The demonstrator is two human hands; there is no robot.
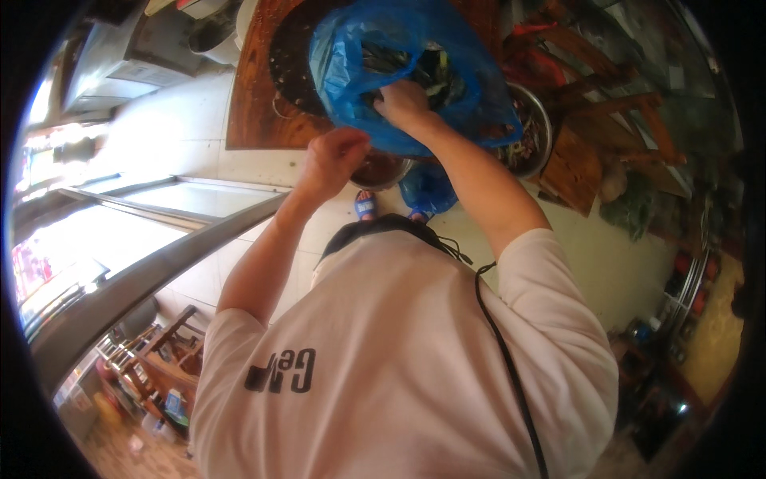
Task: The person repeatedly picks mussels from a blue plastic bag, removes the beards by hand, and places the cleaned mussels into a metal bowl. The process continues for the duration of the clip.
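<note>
A blue plastic bag (pixel 335 66) stands open on a wooden table (pixel 254 114), with dark green leafy matter (pixel 443 69) inside. My right hand (pixel 406 105) reaches into the mouth of the bag, its fingertips partly hidden among the contents, so its grip is unclear. Just left of the bag, my left hand (pixel 338 155) is raised with curled fingers near a metal bowl (pixel 383 170); whether it pinches anything cannot be made out. A larger metal bowl (pixel 546 129) with mixed plant scraps is to the right, partly behind the bag.
Below the table edge, another blue bag (pixel 428 188) hangs or stands near my feet. Wooden chairs (pixel 652 129) are at the right. A metal-framed glass door (pixel 197 230) is on the left. A pale bucket (pixel 224 48) stands beyond the table's left side.
</note>
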